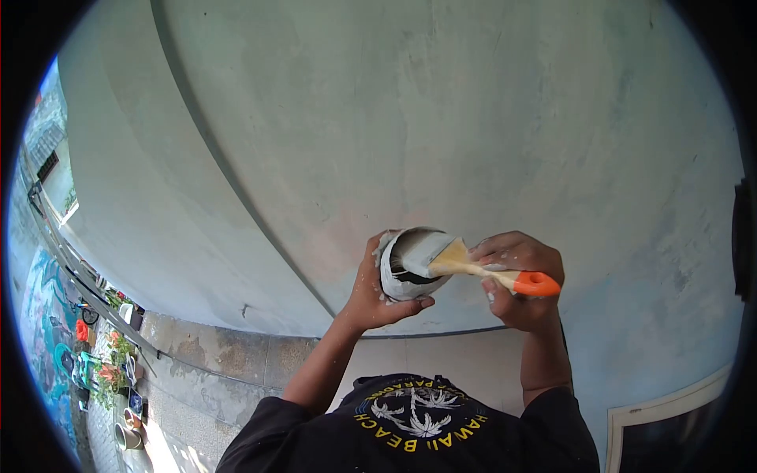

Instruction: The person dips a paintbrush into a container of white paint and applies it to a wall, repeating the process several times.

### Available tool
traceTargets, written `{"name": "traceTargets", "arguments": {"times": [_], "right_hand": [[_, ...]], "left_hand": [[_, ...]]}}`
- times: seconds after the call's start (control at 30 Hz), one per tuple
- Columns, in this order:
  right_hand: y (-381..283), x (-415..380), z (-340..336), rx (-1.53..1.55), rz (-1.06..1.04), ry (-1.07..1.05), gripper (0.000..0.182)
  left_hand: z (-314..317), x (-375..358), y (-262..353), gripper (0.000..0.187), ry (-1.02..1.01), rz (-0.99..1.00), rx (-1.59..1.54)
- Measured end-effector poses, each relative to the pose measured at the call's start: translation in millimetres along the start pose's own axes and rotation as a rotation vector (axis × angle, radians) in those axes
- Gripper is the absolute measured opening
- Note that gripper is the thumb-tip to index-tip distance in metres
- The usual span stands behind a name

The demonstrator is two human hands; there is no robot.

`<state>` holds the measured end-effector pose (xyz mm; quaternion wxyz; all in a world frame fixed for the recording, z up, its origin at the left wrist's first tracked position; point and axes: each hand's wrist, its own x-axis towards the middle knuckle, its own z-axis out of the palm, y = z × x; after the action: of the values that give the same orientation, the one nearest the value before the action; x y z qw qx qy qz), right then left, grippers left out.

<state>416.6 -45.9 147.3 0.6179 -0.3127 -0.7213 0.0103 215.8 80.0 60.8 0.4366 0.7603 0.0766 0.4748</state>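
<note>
My left hand (374,293) is wrapped around a round paint container (394,285), its rim and side smeared with white paint. The container tilts so that its dark inside shows. In my right hand (523,276) is a wide paintbrush (456,258) with a pale wooden handle and an orange end. Its bristle end lies at the container's mouth, and the metal band is coated with whitish paint. Part of the bristles is hidden by the rim. White paint specks mark the fingers of both hands.
A large pale green-grey wall (441,126) stands in front, with a dark vertical groove (229,169) to the left. A framed window (670,426) is at lower right. Potted plants (114,370) and a bucket (128,436) stand at lower left beside a railing (95,293).
</note>
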Motion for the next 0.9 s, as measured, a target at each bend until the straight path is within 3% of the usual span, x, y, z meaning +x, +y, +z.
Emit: {"name": "traceTargets", "arguments": {"times": [0.2,0.4,0.57,0.77,0.9], "right_hand": [[-15.3,-3.5,9.9,-0.144,-0.022,0.074,0.026],[-28.2,2.2,30.1,-0.284,0.060,-0.082,0.022],[-28.5,-7.0,41.5,-0.425,-0.048,0.066,0.026],[-47.8,-15.2,33.9,-0.472,-0.046,0.028,0.026],[-45.2,-10.3,34.4,-0.492,0.039,-0.021,0.026]], "left_hand": [[-13.6,4.1,-18.7,0.103,-0.004,0.019,-0.043],[-13.6,13.9,-20.9,0.104,-0.008,0.137,-0.040],[-9.6,12.3,-21.5,0.104,0.024,0.111,-0.091],[-5.1,10.9,-22.0,0.102,0.061,0.059,-0.127],[-0.5,10.5,-26.1,0.098,0.082,0.174,0.108]]}}
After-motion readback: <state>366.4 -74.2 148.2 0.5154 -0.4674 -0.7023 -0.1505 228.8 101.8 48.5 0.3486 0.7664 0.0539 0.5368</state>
